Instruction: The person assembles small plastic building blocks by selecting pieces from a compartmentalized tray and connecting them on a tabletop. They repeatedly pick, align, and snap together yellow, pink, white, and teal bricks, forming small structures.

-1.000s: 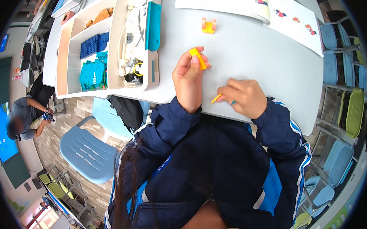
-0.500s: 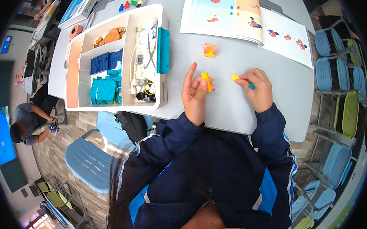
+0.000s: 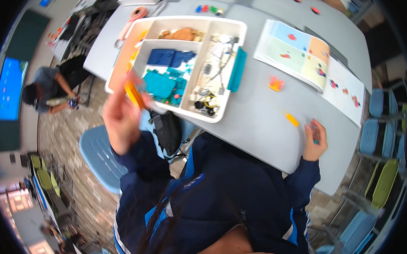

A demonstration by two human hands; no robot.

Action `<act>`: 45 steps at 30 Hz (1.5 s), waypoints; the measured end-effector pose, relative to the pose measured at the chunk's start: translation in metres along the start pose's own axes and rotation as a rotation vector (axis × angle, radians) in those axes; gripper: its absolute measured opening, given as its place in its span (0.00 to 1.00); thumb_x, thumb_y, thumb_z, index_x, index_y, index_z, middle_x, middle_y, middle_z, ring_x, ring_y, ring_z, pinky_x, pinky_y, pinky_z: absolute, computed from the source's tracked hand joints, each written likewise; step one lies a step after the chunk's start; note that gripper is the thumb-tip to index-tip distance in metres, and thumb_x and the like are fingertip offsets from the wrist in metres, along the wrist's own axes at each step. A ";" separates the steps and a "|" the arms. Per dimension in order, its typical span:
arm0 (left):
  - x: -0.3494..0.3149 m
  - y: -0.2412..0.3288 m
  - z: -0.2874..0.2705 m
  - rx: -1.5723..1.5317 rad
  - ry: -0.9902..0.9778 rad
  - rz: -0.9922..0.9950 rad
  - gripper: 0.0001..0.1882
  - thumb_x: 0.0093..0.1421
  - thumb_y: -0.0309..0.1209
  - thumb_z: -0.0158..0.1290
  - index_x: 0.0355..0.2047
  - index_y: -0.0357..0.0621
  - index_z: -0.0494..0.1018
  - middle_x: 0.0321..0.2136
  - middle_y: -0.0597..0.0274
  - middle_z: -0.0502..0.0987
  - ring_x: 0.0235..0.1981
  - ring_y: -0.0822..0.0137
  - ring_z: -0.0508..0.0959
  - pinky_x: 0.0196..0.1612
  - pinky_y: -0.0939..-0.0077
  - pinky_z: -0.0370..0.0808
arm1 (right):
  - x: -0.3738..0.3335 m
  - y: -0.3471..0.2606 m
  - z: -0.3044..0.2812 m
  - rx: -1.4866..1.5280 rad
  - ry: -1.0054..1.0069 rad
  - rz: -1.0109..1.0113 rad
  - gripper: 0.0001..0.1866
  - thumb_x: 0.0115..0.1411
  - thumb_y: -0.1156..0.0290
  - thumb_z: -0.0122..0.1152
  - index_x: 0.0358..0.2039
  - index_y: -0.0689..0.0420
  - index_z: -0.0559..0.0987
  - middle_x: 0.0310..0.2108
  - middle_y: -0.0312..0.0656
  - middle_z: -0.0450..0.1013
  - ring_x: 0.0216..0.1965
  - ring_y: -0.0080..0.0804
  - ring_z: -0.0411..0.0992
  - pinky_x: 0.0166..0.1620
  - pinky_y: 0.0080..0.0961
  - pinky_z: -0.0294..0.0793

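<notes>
My left hand (image 3: 122,118), smeared by motion, is raised at the near-left corner of the sorting tray (image 3: 218,116). A long yellow brick (image 3: 133,96) is pinched in its fingers. My right hand (image 3: 315,143) rests over the table at the right, fingers curled around a small teal brick (image 3: 316,142) that is mostly hidden. Beside it on the grey table (image 3: 253,138) lies another yellow brick (image 3: 292,120). Farther back stands an orange-and-yellow U-shaped brick piece (image 3: 275,84), apart from both hands.
Blue, teal, tan and white bricks fill the tray's compartments. An open picture booklet (image 3: 302,56) lies at the back right. Small colored figures (image 3: 209,9) stand behind the tray. A blue chair (image 3: 97,158) with a black bag (image 3: 167,130) is at the left, and a person (image 3: 50,88) sits beyond.
My left hand has swung left with its yellow brick to the tray's corner. The yellow brick from my right hand now lies on the table. The whole view has turned left.
</notes>
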State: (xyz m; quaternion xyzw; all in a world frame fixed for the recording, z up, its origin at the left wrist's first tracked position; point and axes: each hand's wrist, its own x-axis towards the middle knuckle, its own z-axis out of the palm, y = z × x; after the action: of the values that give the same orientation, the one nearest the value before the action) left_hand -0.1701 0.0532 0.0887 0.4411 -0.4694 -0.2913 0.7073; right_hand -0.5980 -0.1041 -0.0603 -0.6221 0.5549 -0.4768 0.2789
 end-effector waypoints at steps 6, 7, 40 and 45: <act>0.060 -0.046 -0.159 0.736 0.247 -0.053 0.30 0.61 0.14 0.53 0.64 0.39 0.66 0.44 0.56 0.77 0.46 0.63 0.82 0.48 0.79 0.77 | -0.003 0.011 0.002 -0.001 0.094 0.061 0.11 0.60 0.73 0.67 0.44 0.58 0.82 0.40 0.33 0.78 0.35 0.18 0.70 0.37 0.16 0.70; 0.061 -0.062 -0.176 0.786 0.245 -0.092 0.29 0.59 0.14 0.55 0.62 0.41 0.69 0.44 0.55 0.78 0.44 0.66 0.82 0.46 0.78 0.78 | -0.003 0.013 0.002 -0.011 0.096 0.068 0.11 0.60 0.72 0.66 0.44 0.58 0.82 0.40 0.33 0.78 0.35 0.18 0.70 0.37 0.17 0.70; 0.039 -0.095 -0.162 1.208 0.242 0.113 0.17 0.59 0.24 0.59 0.50 0.40 0.78 0.42 0.54 0.82 0.44 0.62 0.81 0.51 0.72 0.74 | 0.014 -0.136 0.132 -0.011 -0.517 -0.004 0.09 0.67 0.73 0.58 0.41 0.63 0.82 0.29 0.39 0.77 0.32 0.23 0.74 0.38 0.21 0.72; 0.021 -0.051 -0.063 0.901 0.091 0.006 0.16 0.58 0.21 0.59 0.48 0.36 0.78 0.44 0.55 0.81 0.45 0.63 0.80 0.52 0.72 0.72 | 0.010 -0.109 0.144 -0.209 -0.563 -0.222 0.08 0.65 0.76 0.57 0.42 0.61 0.82 0.37 0.44 0.77 0.38 0.34 0.74 0.42 0.26 0.73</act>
State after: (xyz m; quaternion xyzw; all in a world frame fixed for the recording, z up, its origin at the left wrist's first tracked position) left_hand -0.1032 0.0355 0.0409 0.7158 -0.5190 -0.0360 0.4657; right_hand -0.4225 -0.1148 -0.0182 -0.8116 0.4306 -0.2539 0.3023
